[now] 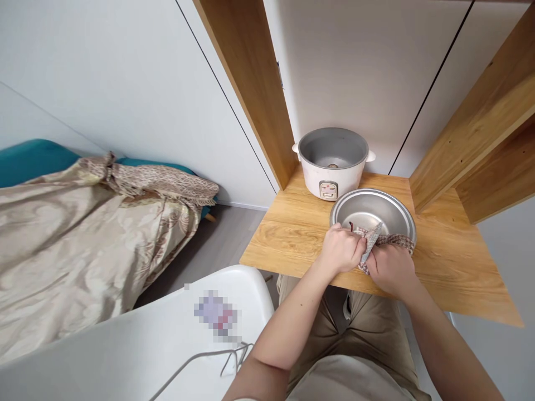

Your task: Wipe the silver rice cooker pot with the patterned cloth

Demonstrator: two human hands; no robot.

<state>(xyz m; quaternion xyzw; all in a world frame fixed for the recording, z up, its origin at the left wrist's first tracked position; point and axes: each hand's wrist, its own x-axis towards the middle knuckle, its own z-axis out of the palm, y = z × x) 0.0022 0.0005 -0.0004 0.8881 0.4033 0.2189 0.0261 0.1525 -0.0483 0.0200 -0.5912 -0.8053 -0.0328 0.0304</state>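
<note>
Both hands grip a checked cloth (397, 240) at the near rim of a round silver inner pot (351, 210). My left hand (343, 249) is closed on the cloth's left part. Beside it, my right hand (392, 269) has its fingers curled round the cloth too; a pale corner sticks up between the two hands. The pot sits on a wooden shelf (288, 234) with its opening towards me. Right behind it stands a white rice cooker body (353, 181), lidless, its grey inside showing. My fingertips are partly hidden by the cloth.
Wooden uprights (251, 83) flank the shelf, with a white wall (346, 67) behind. To the left are a white chair-like surface (125, 345) with a grey wire stand (200, 355) and a blurred item, and a teal sofa (37, 156) under a patterned cover (62, 245).
</note>
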